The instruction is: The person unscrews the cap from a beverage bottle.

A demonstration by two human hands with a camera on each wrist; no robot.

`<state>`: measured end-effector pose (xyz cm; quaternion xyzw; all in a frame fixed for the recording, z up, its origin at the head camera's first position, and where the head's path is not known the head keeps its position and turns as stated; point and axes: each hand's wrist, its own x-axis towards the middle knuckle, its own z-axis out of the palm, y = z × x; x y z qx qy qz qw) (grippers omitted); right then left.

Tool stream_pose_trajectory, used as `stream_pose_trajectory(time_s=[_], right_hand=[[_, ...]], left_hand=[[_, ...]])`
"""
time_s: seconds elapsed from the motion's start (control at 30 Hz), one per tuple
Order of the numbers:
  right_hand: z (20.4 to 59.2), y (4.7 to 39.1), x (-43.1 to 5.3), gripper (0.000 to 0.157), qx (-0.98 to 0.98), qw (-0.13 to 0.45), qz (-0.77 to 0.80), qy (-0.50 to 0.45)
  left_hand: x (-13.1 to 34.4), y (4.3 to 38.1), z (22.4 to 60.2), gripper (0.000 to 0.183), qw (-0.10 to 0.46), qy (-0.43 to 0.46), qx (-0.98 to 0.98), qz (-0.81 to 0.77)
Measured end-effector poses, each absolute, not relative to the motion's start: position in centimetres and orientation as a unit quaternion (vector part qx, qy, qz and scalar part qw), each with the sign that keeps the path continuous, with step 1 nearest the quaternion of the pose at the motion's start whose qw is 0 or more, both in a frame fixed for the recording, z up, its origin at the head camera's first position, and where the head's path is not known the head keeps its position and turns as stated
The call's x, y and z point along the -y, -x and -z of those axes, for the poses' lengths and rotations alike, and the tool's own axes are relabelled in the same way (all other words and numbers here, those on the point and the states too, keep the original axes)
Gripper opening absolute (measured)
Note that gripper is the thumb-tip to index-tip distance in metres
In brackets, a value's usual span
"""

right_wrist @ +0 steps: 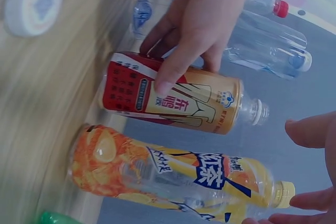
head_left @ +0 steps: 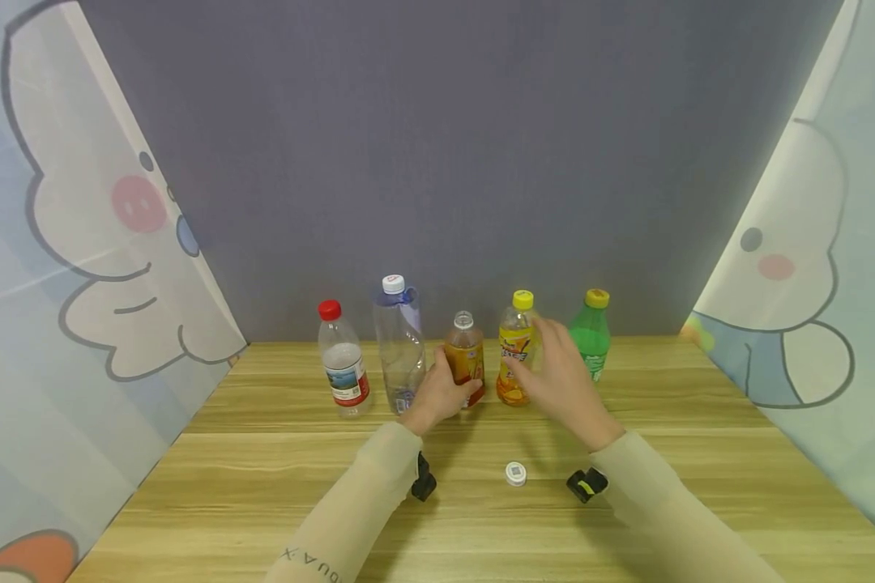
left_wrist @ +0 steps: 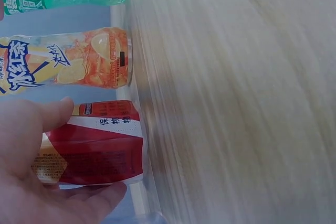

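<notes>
My left hand (head_left: 440,395) grips a red-and-gold labelled drink bottle (head_left: 464,360) with its thumb and fingers around the lower half. That bottle stands upright with a bare, capless neck. To its right is a clear iced tea bottle (head_left: 513,364) with an orange-and-yellow label and a yellow cap (right_wrist: 285,193). My right hand (head_left: 563,387) is beside this bottle, fingers spread and nothing held. In the right wrist view its fingertips (right_wrist: 310,201) are close to the yellow cap; I cannot tell whether they touch. A loose white cap (head_left: 515,474) lies on the table in front.
A red-capped bottle (head_left: 346,368) and a tall clear bottle (head_left: 403,348) with a white cap stand to the left. Behind my right hand stands a green bottle (head_left: 591,336). The wooden table (head_left: 262,478) meets a grey panel (head_left: 437,162) at the back, with printed side panels.
</notes>
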<state>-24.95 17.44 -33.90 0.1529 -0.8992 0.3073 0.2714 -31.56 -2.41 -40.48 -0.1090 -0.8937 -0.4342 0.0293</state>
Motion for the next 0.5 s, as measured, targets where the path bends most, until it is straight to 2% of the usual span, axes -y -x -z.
stream_pose_trajectory(time_s=[0.5], right_hand=[[33.1, 27.1, -16.6, 0.095, 0.913, 0.21, -0.336, -0.094]], left_hand=[[2.0, 31.3, 40.4, 0.076, 0.052, 0.092, 0.897, 0.43]])
